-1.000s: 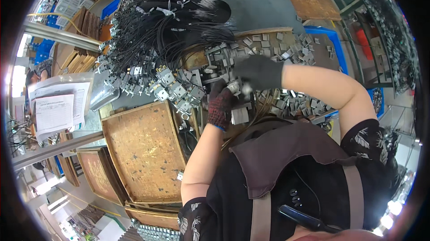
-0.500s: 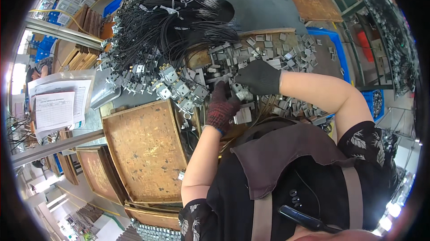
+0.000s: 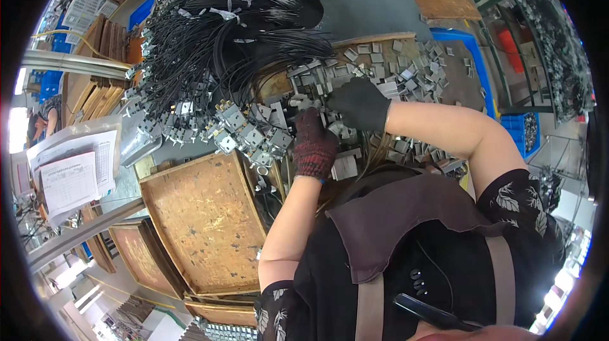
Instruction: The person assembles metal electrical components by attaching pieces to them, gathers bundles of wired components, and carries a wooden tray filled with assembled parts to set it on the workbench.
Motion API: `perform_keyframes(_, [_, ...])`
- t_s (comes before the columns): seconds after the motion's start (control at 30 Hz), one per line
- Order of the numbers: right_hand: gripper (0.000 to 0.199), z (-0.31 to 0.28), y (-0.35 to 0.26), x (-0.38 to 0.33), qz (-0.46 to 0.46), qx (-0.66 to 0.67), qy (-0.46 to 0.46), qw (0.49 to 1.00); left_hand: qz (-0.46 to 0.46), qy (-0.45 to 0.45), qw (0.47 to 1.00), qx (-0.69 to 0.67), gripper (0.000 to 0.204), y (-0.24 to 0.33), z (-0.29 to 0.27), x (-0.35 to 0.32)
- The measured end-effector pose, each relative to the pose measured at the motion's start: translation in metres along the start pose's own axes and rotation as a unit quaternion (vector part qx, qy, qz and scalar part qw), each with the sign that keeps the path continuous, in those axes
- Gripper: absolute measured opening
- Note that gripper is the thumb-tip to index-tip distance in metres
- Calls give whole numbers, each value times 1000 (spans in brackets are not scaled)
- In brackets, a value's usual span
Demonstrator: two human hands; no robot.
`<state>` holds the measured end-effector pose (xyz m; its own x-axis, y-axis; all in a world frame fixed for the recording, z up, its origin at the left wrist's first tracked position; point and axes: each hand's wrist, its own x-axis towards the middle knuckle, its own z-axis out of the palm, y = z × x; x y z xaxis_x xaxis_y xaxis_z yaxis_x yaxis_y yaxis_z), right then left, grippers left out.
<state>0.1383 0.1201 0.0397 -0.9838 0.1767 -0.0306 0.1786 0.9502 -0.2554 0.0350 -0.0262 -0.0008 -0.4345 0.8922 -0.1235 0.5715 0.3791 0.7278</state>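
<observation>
My left hand (image 3: 314, 145), in a dark red and black knitted glove, reaches up with its fingers bent together at a small metal fixture (image 3: 303, 101). Close by on its right is my right hand (image 3: 360, 105) in a dark grey glove, its fingers curled in toward the same spot. What lies between the fingertips is too small and covered to make out. Loose grey metal pieces (image 3: 415, 78) are heaped beyond and to the right of my right hand. To the left of my left hand lie metal lock-like bodies (image 3: 233, 119) with brass-coloured pins.
A big bundle of black cables (image 3: 222, 30), tied with white strips, lies at the far left. Wooden trays (image 3: 200, 220) lean at the near left, below papers in a plastic sleeve (image 3: 70, 179). A blue bin (image 3: 531, 133) stands at the right.
The surroundings have shifted slightly left in the picture. My left hand's fingers point more straight up at the fixture, and both hands stay close together there.
</observation>
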Motion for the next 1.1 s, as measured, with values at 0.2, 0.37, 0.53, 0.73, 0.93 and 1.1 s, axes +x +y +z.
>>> perform_keyframes(0.2, [25, 3, 10, -4, 53, 8, 74, 996, 30, 98, 995, -4, 45, -10, 8, 36])
perform_keyframes(0.37, [25, 4, 4, -11, 15, 30, 93, 995, -51, 55, 997, -28, 50, 1, -5, 20])
perform_keyframes(0.53, [34, -22, 19, -18, 169, 247, 36, 954, -102, 115, 914, -375, 54, 12, -18, -48])
perform_keyframes(0.73, [46, 37, 147, 4, 168, 45, -145, 974, -3, 59, 947, -316, 40, 47, -22, -110])
perform_keyframes(0.93, [53, 57, 161, -50, 100, -113, -19, 988, -124, 241, 949, -159, 37, -35, -133, -242])
perform_keyframes(1.1, [61, 11, 113, -41, 286, 177, -102, 936, -434, 185, 879, 70, 61, -93, -171, -384])
